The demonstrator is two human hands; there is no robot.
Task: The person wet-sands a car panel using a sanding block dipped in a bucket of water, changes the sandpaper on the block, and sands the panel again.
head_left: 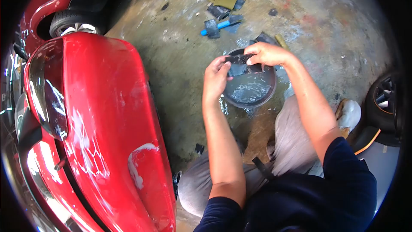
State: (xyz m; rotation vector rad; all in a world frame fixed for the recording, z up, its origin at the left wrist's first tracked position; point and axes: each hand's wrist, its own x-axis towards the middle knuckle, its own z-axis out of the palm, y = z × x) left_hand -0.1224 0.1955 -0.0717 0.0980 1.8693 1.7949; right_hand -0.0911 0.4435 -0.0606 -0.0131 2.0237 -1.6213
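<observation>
A dark, flat sheet (239,59), perhaps sandpaper, is stretched between my two hands above a round basin (274,87) of cloudy water. My left hand (217,75) pinches its left end between thumb and fingers. At the other end, my right hand (262,54) grips it with thumb and fingers, coming in over the basin's far right rim. Some of the basin's far side is hidden behind the sheet and hands. To the left stands a red car body panel (107,103) with a whitish patch near its lower right edge.
Dark and olive sheets (225,2) and a blue stick-like tool (223,24) lie on the wet concrete floor (171,56) beyond the basin. More dark pieces (266,38) are behind it. A car wheel (75,25) is at upper left, another black wheel (384,96) at far right.
</observation>
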